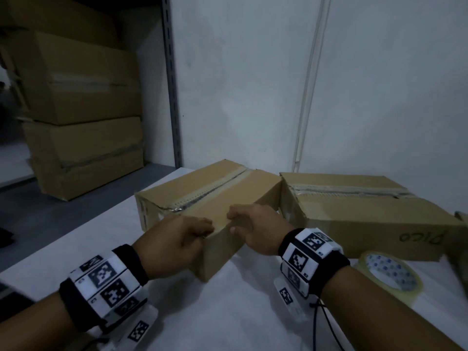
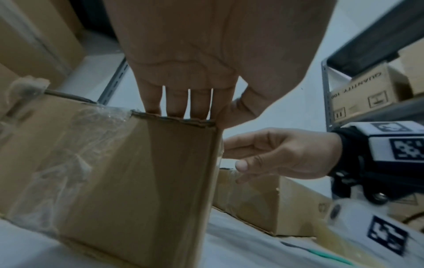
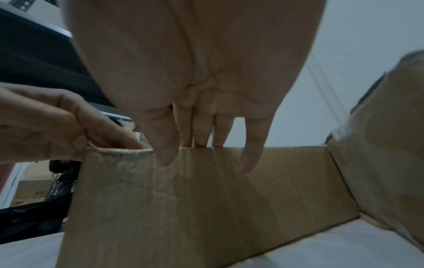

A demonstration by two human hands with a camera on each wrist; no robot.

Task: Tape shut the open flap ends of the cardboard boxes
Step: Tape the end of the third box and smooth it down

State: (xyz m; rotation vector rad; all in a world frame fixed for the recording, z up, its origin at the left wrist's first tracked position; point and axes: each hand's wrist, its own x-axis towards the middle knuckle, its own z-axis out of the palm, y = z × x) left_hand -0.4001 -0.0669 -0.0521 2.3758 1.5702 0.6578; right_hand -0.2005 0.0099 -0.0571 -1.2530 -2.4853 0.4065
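Note:
Two brown cardboard boxes lie on the white table [image 1: 228, 312], both with tape along the top seam. My left hand [image 1: 200, 231] and right hand [image 1: 235, 221] grip the near top corner of the left box [image 1: 202, 196]. In the left wrist view the left hand's fingers [image 2: 179, 105] hook over the top edge of the box's end face [image 2: 114, 172], which carries crumpled clear tape. In the right wrist view the right hand [image 3: 206, 134] has fingers over the top edge and its thumb on the side face [image 3: 218, 208]. The second box [image 1: 367, 214] sits just to the right. A clear tape roll [image 1: 387, 274] lies beside my right forearm.
Large cardboard boxes [image 1: 83, 97] are stacked on the floor at left, beside a grey metal shelf upright [image 1: 172, 84]. A white wall stands behind the table. The left wrist view shows a shelf with a printed carton [image 2: 367, 90]. The second box [image 3: 390, 145] stands close to the right hand.

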